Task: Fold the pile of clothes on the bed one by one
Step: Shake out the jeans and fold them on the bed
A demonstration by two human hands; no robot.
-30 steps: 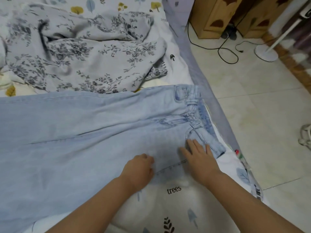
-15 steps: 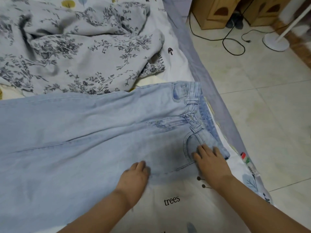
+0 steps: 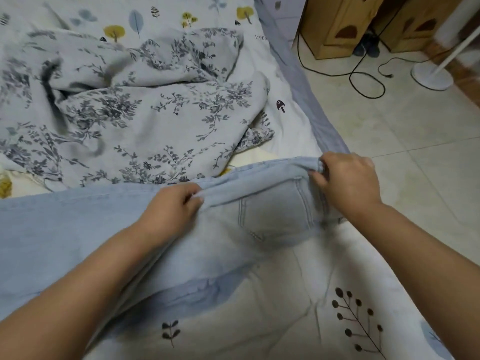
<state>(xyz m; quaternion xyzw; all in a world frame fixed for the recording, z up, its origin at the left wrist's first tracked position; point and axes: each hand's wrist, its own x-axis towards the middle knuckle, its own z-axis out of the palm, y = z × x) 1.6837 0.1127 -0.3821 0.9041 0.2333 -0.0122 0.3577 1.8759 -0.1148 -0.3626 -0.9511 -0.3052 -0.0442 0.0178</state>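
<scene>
Light blue jeans (image 3: 65, 229) lie across the bed, legs running off to the left. Their near half is folded up over the far half, so a back pocket (image 3: 275, 209) faces up. My left hand (image 3: 171, 206) pinches the folded denim edge near the seat. My right hand (image 3: 348, 180) grips the waistband at the right end, by the bed's edge. A crumpled grey floral garment (image 3: 135, 113) lies just beyond the jeans.
The white bedsheet (image 3: 272, 307) with tree and leaf prints covers the bed; its grey border (image 3: 311, 105) runs along the right side. On the tiled floor (image 3: 415, 141) are wooden boxes (image 3: 335, 24), a black cable (image 3: 363, 76) and a white fan base (image 3: 431, 76).
Both hands were pressing flat on the near edge of the jeans. They have since taken hold of that edge and carried it away from me, folding the jeans lengthwise.
</scene>
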